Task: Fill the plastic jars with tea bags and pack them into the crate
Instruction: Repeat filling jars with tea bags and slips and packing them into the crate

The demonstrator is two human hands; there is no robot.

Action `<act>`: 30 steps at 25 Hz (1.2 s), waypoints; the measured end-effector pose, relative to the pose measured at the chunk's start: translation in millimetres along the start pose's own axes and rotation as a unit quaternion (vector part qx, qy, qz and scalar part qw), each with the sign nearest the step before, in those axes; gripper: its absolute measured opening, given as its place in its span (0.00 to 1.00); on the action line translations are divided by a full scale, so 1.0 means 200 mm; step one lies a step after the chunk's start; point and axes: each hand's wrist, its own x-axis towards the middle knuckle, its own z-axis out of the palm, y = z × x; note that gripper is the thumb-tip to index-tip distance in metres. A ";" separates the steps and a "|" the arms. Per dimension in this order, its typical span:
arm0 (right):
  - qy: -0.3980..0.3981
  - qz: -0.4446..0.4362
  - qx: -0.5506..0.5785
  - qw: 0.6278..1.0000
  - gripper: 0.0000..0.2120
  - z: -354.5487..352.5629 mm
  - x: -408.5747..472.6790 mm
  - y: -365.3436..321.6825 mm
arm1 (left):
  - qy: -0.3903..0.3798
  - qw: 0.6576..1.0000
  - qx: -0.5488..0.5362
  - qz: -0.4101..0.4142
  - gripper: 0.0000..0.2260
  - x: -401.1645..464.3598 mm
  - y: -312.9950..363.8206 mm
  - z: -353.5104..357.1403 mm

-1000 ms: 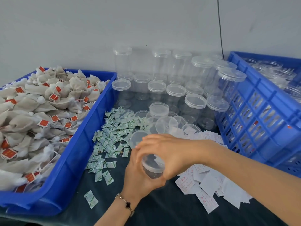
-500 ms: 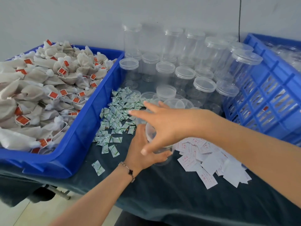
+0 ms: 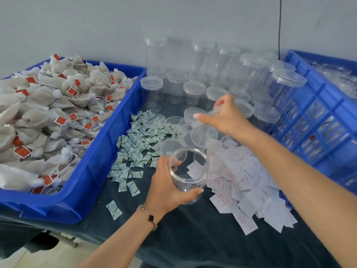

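My left hand (image 3: 166,186) grips an open, clear plastic jar (image 3: 188,171), tilted with its mouth towards me, low over the dark table. A white slip lies inside it. My right hand (image 3: 226,117) reaches past it and holds a clear lid (image 3: 213,113) above a heap of loose lids (image 3: 199,132). A blue bin (image 3: 108,144) on the left is heaped with tea bags (image 3: 50,113) bearing red tags. On the right stands the blue slatted crate (image 3: 316,120), with clear jars inside.
Rows of lidded clear jars (image 3: 195,88) stand against the wall at the back. Small green-and-white sachets (image 3: 139,144) lie scattered beside the bin. White printed slips (image 3: 243,182) are piled at right of the jar. The table's front edge is near me.
My right hand has taken the lid off the jar and carried it away to the back, over the loose lids. The left hand keeps the jar, now open.
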 end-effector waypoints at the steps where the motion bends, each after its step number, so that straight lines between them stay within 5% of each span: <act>1: 0.012 0.054 0.038 0.998 0.37 0.03 0.03 0.09 | 0.028 1.000 -0.009 0.007 0.36 0.01 0.01 -0.02; 3: -0.018 0.120 0.039 0.992 0.44 0.10 0.05 0.21 | 0.088 0.996 -0.006 0.011 0.36 0.06 0.02 -0.08; 5: -0.026 0.114 -0.010 0.993 0.36 0.17 0.07 0.25 | 0.149 0.988 0.020 0.013 0.37 0.14 0.04 -0.16; 8: 0.057 -0.056 -0.036 0.996 0.14 0.27 0.14 0.07 | 0.242 0.970 0.031 -0.003 0.39 0.25 0.05 -0.27; 12: 0.107 -0.272 0.023 0.956 0.13 0.39 0.22 -0.41 | 0.262 0.964 0.014 -0.034 0.39 0.36 0.02 -0.34; 18: -0.153 -0.354 -0.030 0.922 0.14 0.68 0.22 -0.82 | 0.218 0.973 0.026 -0.067 0.41 0.21 -0.06 -0.38; 22: -0.351 -0.370 -0.106 0.854 0.11 0.84 0.11 -0.90 | 0.221 0.972 0.018 -0.079 0.43 -0.05 -0.06 -0.42; 24: -0.425 -0.366 -0.178 0.809 0.19 0.94 0.05 -0.95 | 0.218 0.970 0.024 -0.103 0.42 -0.10 -0.05 -0.43; 27: -0.418 -0.373 -0.264 0.785 0.18 1.10 -0.06 -0.99 | 0.212 0.967 0.048 -0.132 0.40 -0.09 -0.01 -0.45; 30: -0.305 -0.388 -0.209 0.844 0.08 1.09 -0.07 -1.02 | 0.234 0.964 0.053 -0.112 0.36 -0.03 0.01 -0.45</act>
